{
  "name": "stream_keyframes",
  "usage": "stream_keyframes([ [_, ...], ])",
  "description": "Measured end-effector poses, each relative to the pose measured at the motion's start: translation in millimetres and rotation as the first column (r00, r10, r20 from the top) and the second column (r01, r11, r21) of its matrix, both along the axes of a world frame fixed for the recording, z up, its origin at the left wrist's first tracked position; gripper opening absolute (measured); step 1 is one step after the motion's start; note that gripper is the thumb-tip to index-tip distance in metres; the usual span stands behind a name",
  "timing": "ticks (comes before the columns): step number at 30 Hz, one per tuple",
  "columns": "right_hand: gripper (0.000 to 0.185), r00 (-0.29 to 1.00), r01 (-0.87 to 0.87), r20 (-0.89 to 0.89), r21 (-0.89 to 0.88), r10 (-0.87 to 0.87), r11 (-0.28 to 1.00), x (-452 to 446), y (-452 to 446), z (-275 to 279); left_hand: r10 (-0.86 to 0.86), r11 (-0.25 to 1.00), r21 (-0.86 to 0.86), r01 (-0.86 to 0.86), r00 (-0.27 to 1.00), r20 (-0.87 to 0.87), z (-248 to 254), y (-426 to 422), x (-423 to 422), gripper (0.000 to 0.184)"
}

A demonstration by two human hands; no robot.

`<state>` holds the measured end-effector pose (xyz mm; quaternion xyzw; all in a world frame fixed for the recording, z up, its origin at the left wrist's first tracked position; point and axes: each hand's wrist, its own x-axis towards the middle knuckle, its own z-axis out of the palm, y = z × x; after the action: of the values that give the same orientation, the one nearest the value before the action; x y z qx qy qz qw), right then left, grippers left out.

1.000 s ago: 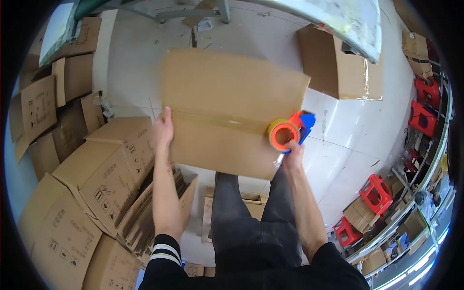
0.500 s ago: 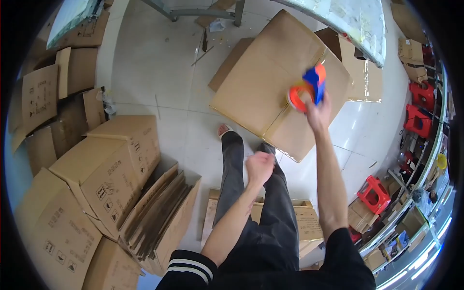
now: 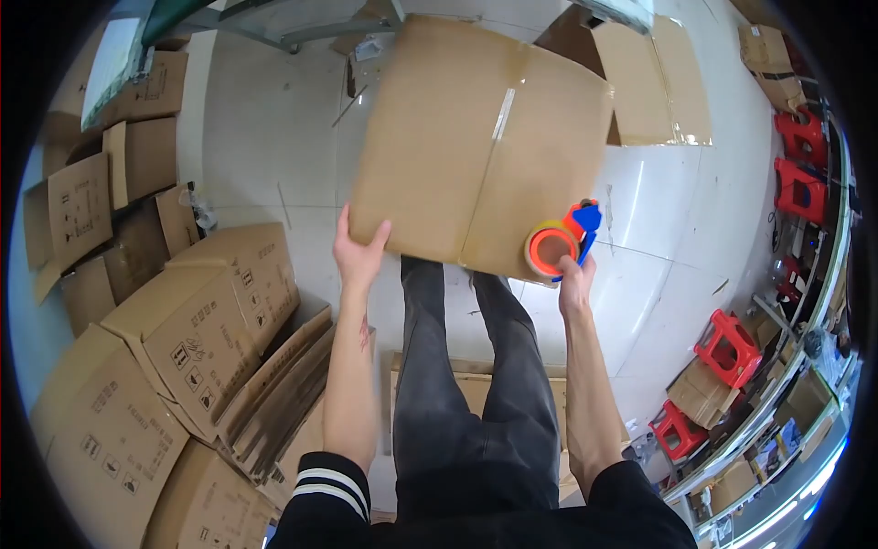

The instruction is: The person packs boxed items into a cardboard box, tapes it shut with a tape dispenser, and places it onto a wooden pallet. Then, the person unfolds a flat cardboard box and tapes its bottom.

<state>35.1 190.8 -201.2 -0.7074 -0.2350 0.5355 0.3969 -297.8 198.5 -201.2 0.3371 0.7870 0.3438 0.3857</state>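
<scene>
A large cardboard box [image 3: 439,137] with clear tape along its top seam is in front of my legs. My left hand [image 3: 359,256] grips its near left corner, the thumb on the near side and the fingers round the left side. My right hand [image 3: 576,282] is closed on a tape dispenser [image 3: 585,220], blue and orange, with a roll of tape on it. The dispenser is over the box's near right corner and hides it. Whether the right hand also touches the box, I cannot tell.
Printed cardboard boxes [image 3: 197,343] and upright folded sheets [image 3: 274,389] stand at the left. Another opened carton [image 3: 654,87] lies beyond the box. Red stools [image 3: 729,349] and loaded shelves [image 3: 777,403] line the right side. A metal-legged table [image 3: 338,32] is at the top.
The box has turned and its near edge lies more level. My left hand has gone from a fist by my leg to the box's left corner. The dispenser came nearer to me.
</scene>
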Motion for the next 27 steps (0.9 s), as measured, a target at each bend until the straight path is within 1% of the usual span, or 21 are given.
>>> stream_keyframes([
  [1,0.041,0.999,-0.048,0.005,-0.013,0.048,0.999,1,-8,2,0.013,0.998,0.059,-0.015,0.999,0.034,-4,-15,-1,0.075],
  [3,0.052,0.998,-0.057,-0.024,-0.029,0.056,0.998,7,-29,-11,0.024,0.985,0.170,-0.042,0.994,0.105,-19,-47,-5,0.072],
  [4,0.059,0.997,-0.070,-0.024,-0.035,0.069,0.997,7,-41,-16,-0.002,0.990,0.142,-0.008,0.997,0.073,-23,-64,-9,0.072],
  [6,0.063,0.998,-0.056,-0.025,-0.049,0.055,0.997,7,-60,-19,-0.046,0.995,0.088,0.044,0.999,0.029,-29,-91,-9,0.071],
  [8,0.069,0.998,-0.069,-0.019,-0.078,0.068,0.995,3,-70,-20,0.014,0.999,0.043,-0.019,0.994,0.104,-31,-99,-13,0.070],
  [9,0.070,0.998,-0.064,-0.015,-0.076,0.063,0.995,0,-74,-19,0.046,0.999,0.019,-0.049,0.989,0.140,-31,-102,-16,0.070],
  [12,0.070,0.998,-0.063,0.004,-0.076,0.064,0.995,-12,-91,-18,0.019,0.998,0.055,-0.028,0.986,0.163,-24,-117,-28,0.071],
  [13,0.070,0.997,-0.071,0.015,-0.083,0.073,0.994,-16,-101,-14,0.015,0.999,0.043,-0.023,0.982,0.188,-26,-122,-33,0.071],
  [14,0.070,0.995,-0.092,0.022,-0.088,0.094,0.992,-16,-107,-13,0.023,0.999,0.033,-0.031,0.977,0.210,-35,-134,-37,0.072],
  [15,0.069,0.995,-0.091,0.023,-0.100,0.094,0.991,-12,-115,-25,0.031,0.999,0.023,-0.038,0.972,0.232,-48,-147,-41,0.073],
  [16,0.069,0.995,-0.091,0.025,-0.111,0.094,0.990,-9,-122,-38,0.032,0.999,0.029,-0.041,0.962,0.271,-61,-159,-43,0.078],
  [17,0.068,0.995,-0.090,0.026,-0.123,0.094,0.988,-8,-123,-41,-0.018,1.000,-0.004,0.019,0.974,0.224,-58,-164,-41,0.079],
  [18,0.067,0.994,-0.103,-0.046,-0.179,0.096,0.978,-4,-124,-43,-0.069,0.996,-0.040,0.078,0.981,0.179,-55,-169,-38,0.080],
  [19,0.062,0.992,-0.127,0.004,-0.176,0.130,0.976,-6,-128,-46,-0.123,0.988,-0.079,0.134,0.983,0.135,-52,-171,-38,0.081],
  [20,0.058,0.985,-0.152,0.054,-0.173,0.163,0.973,-10,-131,-47,-0.145,0.976,-0.151,0.156,0.986,0.082,-65,-181,-43,0.084],
  [21,0.054,0.975,-0.176,0.105,-0.171,0.196,0.969,-13,-136,-50,-0.114,0.980,-0.146,0.131,0.986,0.120,-73,-199,-44,0.083],
  [23,0.058,0.983,-0.127,0.119,-0.109,0.140,0.986,-20,-160,-50,-0.053,0.987,-0.138,0.081,0.979,0.198,-69,-234,-41,0.083],
  [24,0.059,0.986,-0.092,0.133,-0.092,0.104,0.991,-26,-163,-46,-0.076,0.985,-0.139,0.101,0.982,0.175,-68,-239,-43,0.080],
  [25,0.061,0.987,-0.057,0.147,-0.075,0.068,0.996,-31,-166,-42,-0.052,0.986,-0.142,0.082,0.979,0.199,-65,-245,-45,0.079],
  [26,0.061,0.991,-0.071,0.105,-0.070,0.078,0.995,-34,-165,-32,-0.034,0.988,-0.141,0.067,0.974,0.223,-56,-242,-48,0.079],
  [27,0.061,0.990,-0.082,0.108,-0.070,0.089,0.994,-34,-168,-27,-0.016,0.989,-0.140,0.051,0.969,0.247,-47,-239,-50,0.078],
])
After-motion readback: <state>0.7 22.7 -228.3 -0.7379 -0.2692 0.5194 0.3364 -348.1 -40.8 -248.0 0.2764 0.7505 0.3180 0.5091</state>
